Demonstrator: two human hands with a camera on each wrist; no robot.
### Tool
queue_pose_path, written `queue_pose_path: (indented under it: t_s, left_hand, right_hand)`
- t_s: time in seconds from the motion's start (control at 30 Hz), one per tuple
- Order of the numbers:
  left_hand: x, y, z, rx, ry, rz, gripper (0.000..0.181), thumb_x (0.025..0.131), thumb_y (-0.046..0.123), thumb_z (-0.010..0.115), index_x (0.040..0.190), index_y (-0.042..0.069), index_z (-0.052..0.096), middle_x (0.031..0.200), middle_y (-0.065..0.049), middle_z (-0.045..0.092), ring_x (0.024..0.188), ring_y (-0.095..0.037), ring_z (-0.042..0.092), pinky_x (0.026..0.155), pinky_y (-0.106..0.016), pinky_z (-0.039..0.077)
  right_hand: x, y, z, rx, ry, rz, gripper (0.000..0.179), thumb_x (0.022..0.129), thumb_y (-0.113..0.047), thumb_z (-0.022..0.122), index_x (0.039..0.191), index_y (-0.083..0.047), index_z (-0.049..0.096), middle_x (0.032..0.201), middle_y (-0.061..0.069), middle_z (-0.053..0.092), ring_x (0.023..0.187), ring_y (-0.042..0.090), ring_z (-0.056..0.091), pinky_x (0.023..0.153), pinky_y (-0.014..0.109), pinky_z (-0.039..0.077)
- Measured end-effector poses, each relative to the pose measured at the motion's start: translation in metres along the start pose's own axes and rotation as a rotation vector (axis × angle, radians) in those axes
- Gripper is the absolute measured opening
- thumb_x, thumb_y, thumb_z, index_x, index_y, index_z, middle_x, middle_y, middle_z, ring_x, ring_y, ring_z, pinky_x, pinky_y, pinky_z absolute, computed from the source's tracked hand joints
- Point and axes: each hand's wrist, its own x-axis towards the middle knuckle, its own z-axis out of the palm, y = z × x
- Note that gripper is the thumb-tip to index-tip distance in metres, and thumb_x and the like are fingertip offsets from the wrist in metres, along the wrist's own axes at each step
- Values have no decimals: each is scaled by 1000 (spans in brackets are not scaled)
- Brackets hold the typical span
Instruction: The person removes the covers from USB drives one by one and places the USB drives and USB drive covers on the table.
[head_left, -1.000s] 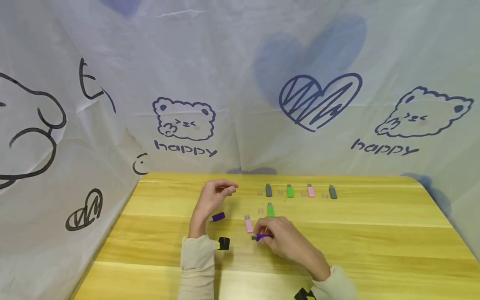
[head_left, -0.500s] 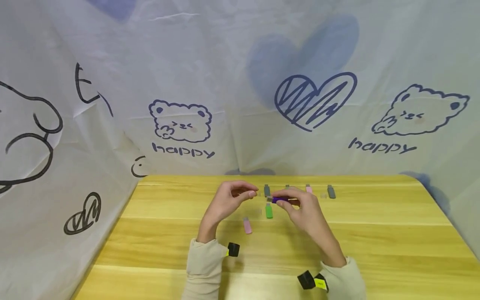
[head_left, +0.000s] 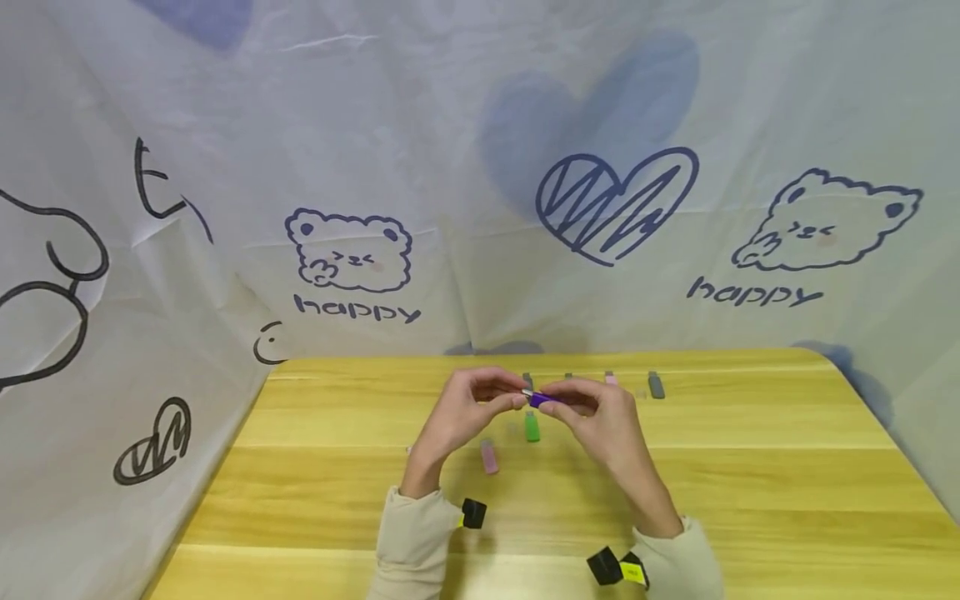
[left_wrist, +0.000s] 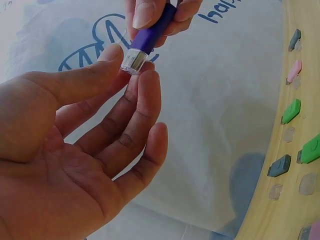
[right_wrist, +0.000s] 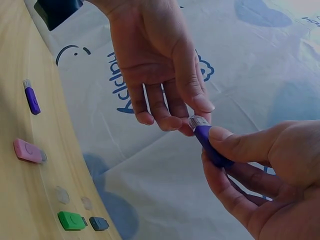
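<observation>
A purple USB flash drive (right_wrist: 214, 150) is pinched between the thumb and fingers of my right hand (head_left: 611, 421). On its metal plug sits a clear cap (left_wrist: 134, 61). My left hand (head_left: 459, 408) meets it from the other side, its thumb and forefinger pinching at the cap while the other fingers curve loosely below. Both hands are raised over the back of the table. Beneath them lie a green flash drive (head_left: 532, 427) and a pink flash drive (head_left: 489, 457). Another purple flash drive (right_wrist: 31, 98) lies on the table, mostly hidden by my left arm in the head view.
Along the back of the wooden table (head_left: 750, 492) runs a row of flash drives, with a grey one (head_left: 656, 386) at its right end. Small clear caps (left_wrist: 289, 134) lie beside several of them. A white cloth (head_left: 450, 167) with drawings hangs behind and at the left.
My right hand has lifted the purple flash drive from near the pink one up toward the back. My left hand has come right, and its fingertips now meet the plug end.
</observation>
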Motion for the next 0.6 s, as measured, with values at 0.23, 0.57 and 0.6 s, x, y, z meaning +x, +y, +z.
queue_pose_path:
  t_s: [0.23,0.57,0.6]
  left_hand:
    - [2,0,6,51,22,20,11,96,5,72,106,4,76,103,-8,75,89,-17,73,84,-46,60]
    - [0,5,8,102,58,33,8,94,5,74,101,5,78,97,-6,77,88,-18,74,84,-32,59]
    - [0,6,9,107,60,35,8,94,6,75,101,5,78,97,-5,77,87,-18,74,83,-32,59]
  right_hand:
    - [1,1,1,-2,16,-22,16,85,-7,83,100,-4,80,93,9,78,81,23,77,123,60,7]
    - [0,2,-1,32,-26,-45,14,87,-3,81,101,-2,79,93,10,77,82,23,77,121,63,11]
    - [0,1,-3,31,-26,-41,14,87,-3,81,101,-2,79,94,10,77,82,23,77,121,62,10]
